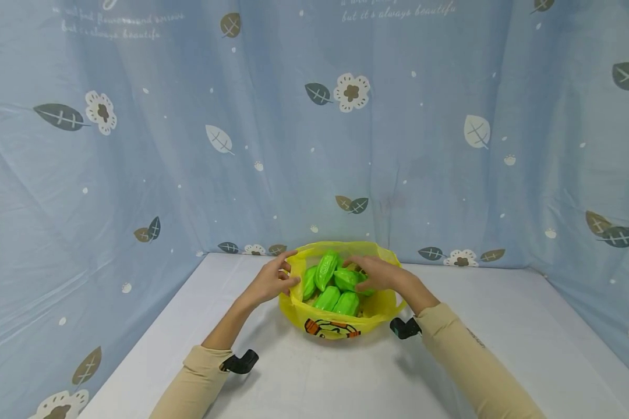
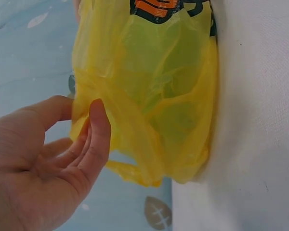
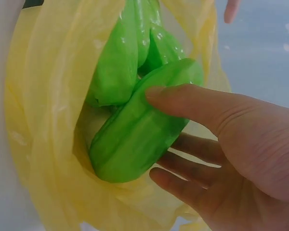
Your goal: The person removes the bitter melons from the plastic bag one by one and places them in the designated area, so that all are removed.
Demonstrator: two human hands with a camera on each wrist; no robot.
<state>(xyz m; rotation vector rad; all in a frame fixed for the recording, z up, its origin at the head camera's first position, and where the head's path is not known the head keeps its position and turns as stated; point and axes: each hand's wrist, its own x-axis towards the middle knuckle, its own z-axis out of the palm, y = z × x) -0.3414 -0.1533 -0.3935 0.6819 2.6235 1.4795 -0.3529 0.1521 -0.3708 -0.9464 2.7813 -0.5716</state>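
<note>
A yellow plastic bag [image 1: 294, 309] stands with its mouth spread wide, holding several glossy green bitter melons [image 1: 326, 270] with ridged, bumpy skin. At the bag's left rim my left hand [image 1: 269, 280] pinches the thin plastic [image 2: 135, 125] between thumb and fingers. Reaching in over the right rim, my right hand [image 1: 380, 274] holds one green bitter melon [image 3: 139, 130]. In the right wrist view its thumb lies across the top of that melon and the other fingers are behind it. More melons [image 3: 118, 62] lie right beside the held one.
The bag rests on a white-covered table [image 1: 314, 378] near its back edge. Behind and at both sides hangs a blue curtain [image 1: 272, 174] printed with leaves and flowers. Black wrist devices [image 1: 241, 362] sit below each hand. An orange and black print [image 1: 332, 329] marks the bag's front.
</note>
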